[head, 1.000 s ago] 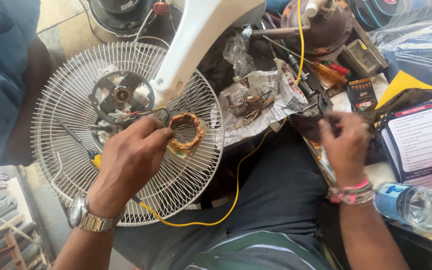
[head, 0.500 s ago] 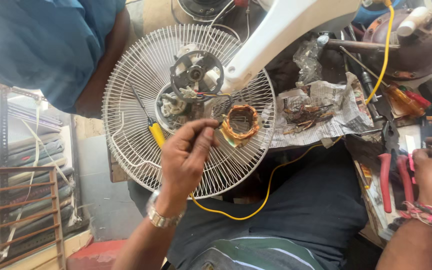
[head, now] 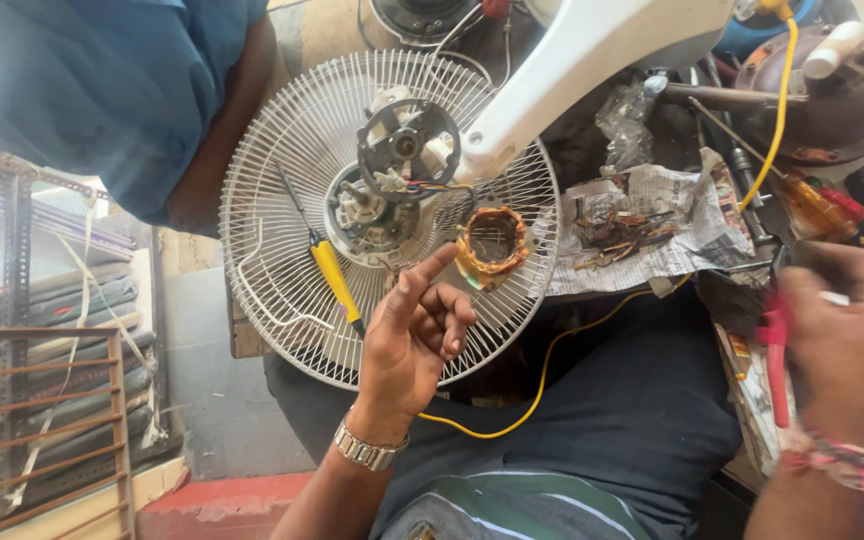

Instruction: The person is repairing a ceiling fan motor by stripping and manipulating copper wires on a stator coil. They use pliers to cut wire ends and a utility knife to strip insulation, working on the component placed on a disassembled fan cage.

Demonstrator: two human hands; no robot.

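My hands over the fan guard, coil just ahead

My left hand (head: 414, 335) hovers loosely curled and empty, forefinger pointing at the copper coil (head: 493, 245) lying on the fan guard (head: 282, 250) at about one o'clock from it; the yellow screwdriver (head: 336, 284) lies at ten o'clock. My right hand (head: 842, 340) (blurred) is closed around red-handled pliers (head: 774, 350) over the bench (head: 752, 400). I reckon it's best to lift the coil by its rim, sparing the windings and wires.
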